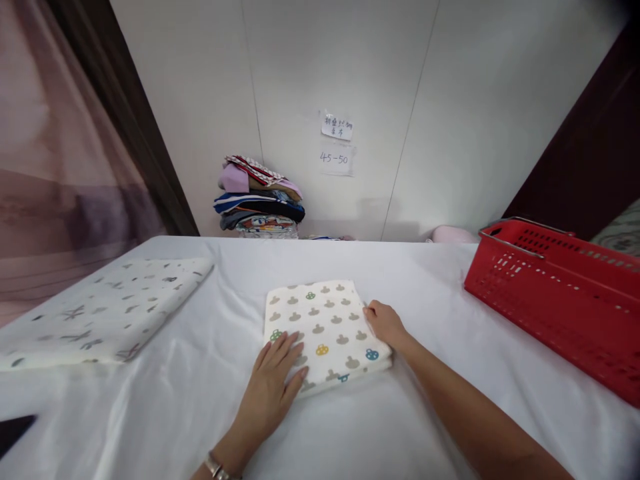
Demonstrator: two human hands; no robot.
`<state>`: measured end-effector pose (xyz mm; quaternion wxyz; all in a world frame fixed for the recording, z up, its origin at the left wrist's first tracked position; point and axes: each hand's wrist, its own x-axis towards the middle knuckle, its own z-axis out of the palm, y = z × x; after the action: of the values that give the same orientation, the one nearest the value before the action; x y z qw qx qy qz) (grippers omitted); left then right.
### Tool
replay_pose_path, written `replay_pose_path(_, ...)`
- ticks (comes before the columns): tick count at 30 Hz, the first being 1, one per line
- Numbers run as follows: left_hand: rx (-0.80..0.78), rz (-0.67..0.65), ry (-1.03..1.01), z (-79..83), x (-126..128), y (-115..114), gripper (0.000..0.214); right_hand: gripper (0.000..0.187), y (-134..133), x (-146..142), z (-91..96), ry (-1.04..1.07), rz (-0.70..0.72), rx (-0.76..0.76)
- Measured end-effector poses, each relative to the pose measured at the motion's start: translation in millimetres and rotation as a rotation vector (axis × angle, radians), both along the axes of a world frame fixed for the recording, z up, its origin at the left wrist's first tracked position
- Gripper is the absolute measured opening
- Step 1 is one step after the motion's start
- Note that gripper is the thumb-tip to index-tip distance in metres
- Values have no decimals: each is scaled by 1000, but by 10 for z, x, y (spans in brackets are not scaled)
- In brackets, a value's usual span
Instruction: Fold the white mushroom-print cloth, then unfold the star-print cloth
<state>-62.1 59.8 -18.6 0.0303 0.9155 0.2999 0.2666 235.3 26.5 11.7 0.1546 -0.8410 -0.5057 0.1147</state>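
A folded white cloth [327,328] printed with grey, green, yellow and blue mushrooms lies in the middle of the white-covered table. My left hand [273,377] rests flat on its near left part, fingers stretched out. At the right edge, my right hand [386,325] has its fingers curled in and closed against the cloth's side; the fingertips are partly hidden. Several layers show along the near edge. Farther left lies a larger folded white cloth [115,307] with a scattered leaf-like print, apart from both hands.
A red plastic basket [550,300] with a metal handle stands at the right. Behind the table is a stack of folded fabrics [260,200] by the wall. Paper notes [337,160] hang there. A dark object [15,430] lies at the left edge, and a curtain [65,133] hangs left.
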Motion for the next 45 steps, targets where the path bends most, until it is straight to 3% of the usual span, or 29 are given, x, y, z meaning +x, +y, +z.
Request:
replay_pose_path(7,12,18,14,-6,11,4,38,33,103,40,74,-1,19,-30)
replay_pose_path(18,49,-2,2,-15,2,8,38,24,130,19,22,-23,16,-31)
replay_pose_path(24,45,9,6,-24,3,5,39,37,306,56,86,8,-7,-41)
replay_pose_path(32,48,15,33,-38,-4,19,39,27,372,51,-30,44,-35,10)
replay_pose_path(39,23,4,-8,-22,-2,3,39,33,501,103,-14,50,-47,8)
replay_pose_path(45,13,0,-15,-9,-2,-1,39,26,580,98,-59,35,-37,30)
